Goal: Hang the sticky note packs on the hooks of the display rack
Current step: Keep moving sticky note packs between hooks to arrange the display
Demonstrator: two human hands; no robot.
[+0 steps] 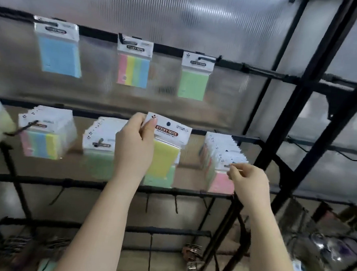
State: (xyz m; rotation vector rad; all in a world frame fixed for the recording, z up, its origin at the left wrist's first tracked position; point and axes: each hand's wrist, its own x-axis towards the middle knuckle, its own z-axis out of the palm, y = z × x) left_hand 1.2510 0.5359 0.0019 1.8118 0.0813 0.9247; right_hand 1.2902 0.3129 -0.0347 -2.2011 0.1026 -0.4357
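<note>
My left hand (135, 146) grips a sticky note pack (165, 154) by its white header card, holding it upright in front of the middle row of the black display rack (109, 186). The pack shows yellow and green notes and a hang hole at the top. My right hand (248, 184) pinches the tip of a thin hook (237, 169) that carries a stack of packs (223, 160) with a pink one in front. The held pack hangs on no hook.
The top row holds single packs: blue (59, 51), striped (133, 64), green (194, 78). Fuller stacks hang in the middle row at left (46, 133) and centre (102, 142). Bare hooks stick out at the right (325, 151) and along the lower bars.
</note>
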